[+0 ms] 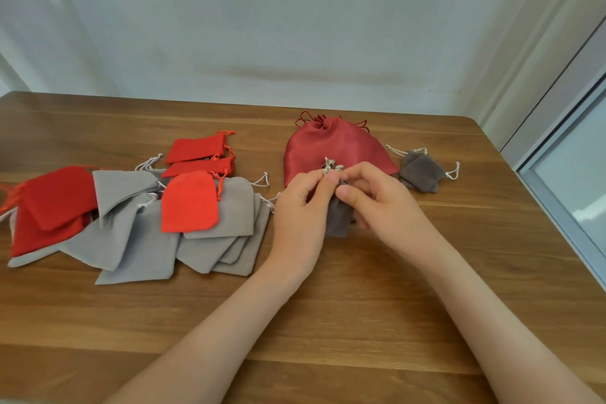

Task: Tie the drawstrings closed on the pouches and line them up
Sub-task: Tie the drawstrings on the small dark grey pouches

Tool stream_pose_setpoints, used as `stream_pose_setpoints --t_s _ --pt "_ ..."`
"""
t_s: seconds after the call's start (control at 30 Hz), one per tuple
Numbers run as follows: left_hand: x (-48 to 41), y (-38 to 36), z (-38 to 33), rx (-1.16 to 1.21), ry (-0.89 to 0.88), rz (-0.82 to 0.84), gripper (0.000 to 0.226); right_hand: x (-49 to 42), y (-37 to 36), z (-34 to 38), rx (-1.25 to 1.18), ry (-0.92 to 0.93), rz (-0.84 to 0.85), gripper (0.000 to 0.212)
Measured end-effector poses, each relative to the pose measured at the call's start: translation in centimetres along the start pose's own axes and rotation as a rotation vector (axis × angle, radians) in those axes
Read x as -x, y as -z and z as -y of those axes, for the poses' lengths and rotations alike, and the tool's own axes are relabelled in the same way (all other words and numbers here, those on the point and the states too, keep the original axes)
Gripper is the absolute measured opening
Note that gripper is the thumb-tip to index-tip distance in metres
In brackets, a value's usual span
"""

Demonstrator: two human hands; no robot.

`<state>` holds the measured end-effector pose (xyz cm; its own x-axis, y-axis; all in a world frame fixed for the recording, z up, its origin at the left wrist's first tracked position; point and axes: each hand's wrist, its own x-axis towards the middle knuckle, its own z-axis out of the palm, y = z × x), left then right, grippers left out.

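While both hands worked near the middle of the table (pixel 328 321), the step in hand looked to be the tying of one small pouch. The left hand (pixel 298 207) pinched the pale drawstring (pixel 331 166) between thumb and curled fingers. The right hand (pixel 380 203) met it from the other side, its fingers curled round the cords and the gathered neck of the taupe pouch (pixel 337 221), whose body hung down between the two palms, close over the wood. Whether the knot was already pulled tight could not be told, since the fingertips covered most of it. Just behind the hands lay a large dark red satin pouch (pixel 334 147), its mouth cinched and its cords looped at the far edge. Just beside it on the right sat a second taupe pouch (pixel 421 170), gathered at the neck, with white cords out at both sides. Those two appeared to be the start of the row. Off to the left lay a loose heap of grey and red pouches (pixel 144 239), overlapping and flat, so most of the task seemed to remain. The next move probably called for drawing the cord ends apart to seat the knot without letting the gathered neck slip open. After that the pouch would need setting down in line with the tied ones.
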<state>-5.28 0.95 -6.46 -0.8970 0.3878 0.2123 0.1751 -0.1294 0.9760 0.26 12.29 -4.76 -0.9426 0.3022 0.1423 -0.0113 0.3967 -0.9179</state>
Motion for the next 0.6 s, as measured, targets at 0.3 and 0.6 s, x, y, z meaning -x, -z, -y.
stream_pose_setpoints --t_s 0.3,0.6 --pt "0.1 0.0 -0.1 -0.028 -0.119 0.07 0.019 -0.3 1.3 -0.2 -0.042 -0.025 0.129 0.007" --pt "0.2 0.2 -0.1 -0.198 -0.188 0.044 0.022 0.0 3.2 -0.1 0.35 -0.071 0.111 0.021"
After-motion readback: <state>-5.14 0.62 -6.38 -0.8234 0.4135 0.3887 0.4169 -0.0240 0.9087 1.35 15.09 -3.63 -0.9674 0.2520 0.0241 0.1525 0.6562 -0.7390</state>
